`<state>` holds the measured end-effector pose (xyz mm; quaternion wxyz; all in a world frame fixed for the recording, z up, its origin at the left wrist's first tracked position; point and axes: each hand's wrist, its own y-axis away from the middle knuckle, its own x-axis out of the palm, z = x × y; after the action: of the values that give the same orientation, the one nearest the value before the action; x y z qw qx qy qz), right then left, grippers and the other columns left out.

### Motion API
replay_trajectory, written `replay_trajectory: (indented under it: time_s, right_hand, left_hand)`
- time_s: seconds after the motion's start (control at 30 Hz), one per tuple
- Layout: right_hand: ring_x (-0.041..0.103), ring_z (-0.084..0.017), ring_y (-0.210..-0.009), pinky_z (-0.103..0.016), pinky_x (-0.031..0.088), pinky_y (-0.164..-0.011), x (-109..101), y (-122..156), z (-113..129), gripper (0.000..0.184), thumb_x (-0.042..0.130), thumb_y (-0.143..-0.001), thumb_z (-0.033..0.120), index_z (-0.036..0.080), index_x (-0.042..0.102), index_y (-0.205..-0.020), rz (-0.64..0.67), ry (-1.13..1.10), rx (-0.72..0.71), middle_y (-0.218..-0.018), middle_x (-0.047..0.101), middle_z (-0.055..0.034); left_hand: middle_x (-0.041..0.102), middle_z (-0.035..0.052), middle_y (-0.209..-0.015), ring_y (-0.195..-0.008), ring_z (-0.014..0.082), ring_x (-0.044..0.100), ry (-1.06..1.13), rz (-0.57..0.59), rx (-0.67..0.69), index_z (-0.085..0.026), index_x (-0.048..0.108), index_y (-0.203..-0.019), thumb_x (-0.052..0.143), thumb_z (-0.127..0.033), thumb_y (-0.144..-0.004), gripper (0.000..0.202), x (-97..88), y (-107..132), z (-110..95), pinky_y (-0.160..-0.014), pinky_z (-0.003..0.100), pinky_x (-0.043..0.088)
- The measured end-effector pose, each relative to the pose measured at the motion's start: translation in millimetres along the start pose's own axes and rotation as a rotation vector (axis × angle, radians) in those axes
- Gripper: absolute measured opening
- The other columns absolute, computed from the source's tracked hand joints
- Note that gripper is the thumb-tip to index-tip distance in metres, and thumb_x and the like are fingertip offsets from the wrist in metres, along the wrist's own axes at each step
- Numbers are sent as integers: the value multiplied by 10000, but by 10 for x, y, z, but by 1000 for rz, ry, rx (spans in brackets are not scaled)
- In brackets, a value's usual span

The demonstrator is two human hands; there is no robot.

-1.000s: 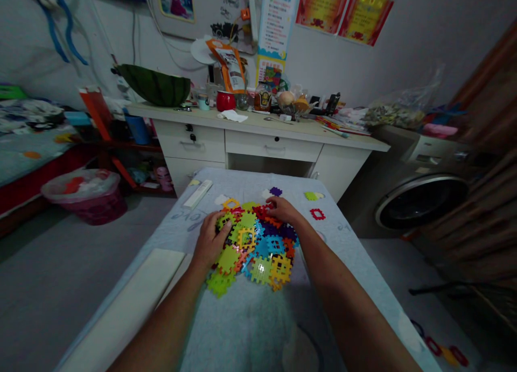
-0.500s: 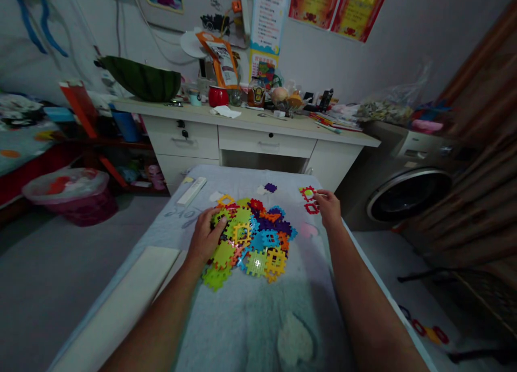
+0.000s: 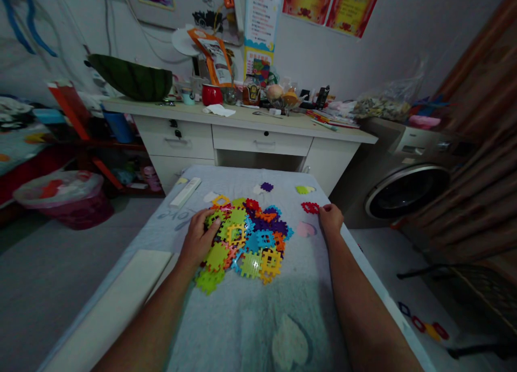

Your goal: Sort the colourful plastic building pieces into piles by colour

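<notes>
A pile of colourful interlocking plastic tiles point(image 3: 246, 240) lies in the middle of a table covered with a pale blue cloth point(image 3: 250, 313). My left hand point(image 3: 197, 240) rests on the pile's left edge, fingers curled over green and yellow tiles. My right hand point(image 3: 331, 219) is near the table's right edge with its fingertips at a loose red tile point(image 3: 310, 207); whether it grips the tile is unclear. A pink piece point(image 3: 306, 229), a lime-green tile point(image 3: 304, 189) and a purple tile point(image 3: 266, 187) lie apart from the pile.
A white remote point(image 3: 185, 192) lies at the far left of the table and a white board point(image 3: 109, 313) along its near left edge. Beyond stand a cluttered white desk point(image 3: 250, 132), a washing machine point(image 3: 407, 191) and a pink bin point(image 3: 64, 197). More tiles lie on the floor at right point(image 3: 420, 323).
My right hand has left the top of the pile and moved right to the loose red tile near the table's edge. My left hand has stayed on the pile.
</notes>
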<state>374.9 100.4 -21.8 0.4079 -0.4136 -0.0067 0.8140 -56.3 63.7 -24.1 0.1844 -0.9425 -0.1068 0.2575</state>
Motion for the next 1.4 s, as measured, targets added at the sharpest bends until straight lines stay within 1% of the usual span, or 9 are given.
replay_trajectory:
  time_s: [0.1,0.17,0.37,0.47,0.63,0.9,1.1,1.27,1.4]
  right_hand:
    - [598,-271,-922,-385,430,-857,-71,51,84,215,573,-737,268,148,687,-873,-51,95,-90,-941,666,-157]
    - [586,-271,-956,-405,416,-903,-119,89,197,262,550,-754,272,140,689,-932,-31,51,-193,-1005,659,-163]
    - [616,-221,-984,-377,427,-934,-124,371,703,219,539,-827,306,206,696,-944,527,-190,-613,-1022,702,-74]
    - [575,-238,-1118,-415,377,-1005,-51,614,902,300,538,-859,299,230,656,-1126,660,-215,-742,-1199,663,-72]
    - [548,-262,-1149,-425,329,-1025,39,879,1050,354,588,-852,256,228,620,-1204,778,-161,-830,-1230,645,-77]
    - [591,-201,-920,-354,400,-897,-35,887,1123,76,641,-800,184,198,666,-871,754,-254,-795,-945,682,-55]
    - [595,-171,-849,-303,457,-794,-222,509,944,199,630,-762,225,184,641,-957,613,-292,-599,-945,663,-37]
    - [613,-190,-902,-317,462,-840,-578,195,480,343,631,-711,146,170,645,-1053,508,-44,-515,-1023,677,-76]
    - [628,-195,-886,-311,481,-824,-765,231,73,355,648,-706,143,159,651,-1061,490,101,-441,-1016,677,-95]
  left_hand:
    - [536,84,-1227,-1212,246,481,-4,3,-2,-217,574,-1138,497,-513,-859,415,-1,-1,5,-1106,437,334]
    - [538,80,-1224,-1218,246,478,-1,7,-4,-223,575,-1139,499,-514,-857,413,0,-2,6,-1109,436,331]
    - [539,72,-1221,-1215,239,492,5,-9,-9,-232,580,-1127,506,-516,-848,405,6,-1,-17,-1107,420,345]
    - [541,69,-1222,-1218,239,490,-1,-12,2,-238,582,-1128,510,-509,-850,395,7,2,-12,-1108,423,346]
    - [531,72,-1227,-1217,235,490,-14,-16,5,-234,580,-1142,506,-493,-863,388,12,3,14,-1111,420,343]
    - [531,70,-1221,-1217,237,488,-16,-10,2,-232,582,-1138,514,-493,-855,391,14,6,22,-1110,414,342]
    - [542,72,-1199,-1208,236,486,-5,0,3,-225,581,-1130,500,-492,-856,391,3,-3,-13,-1108,417,337]
    - [546,70,-1180,-1196,236,490,-4,-14,9,-224,582,-1109,502,-501,-850,388,13,-8,-5,-1102,413,343]
    - [545,74,-1175,-1185,238,496,-9,-7,9,-218,585,-1107,505,-503,-847,394,14,-13,3,-1095,411,349]
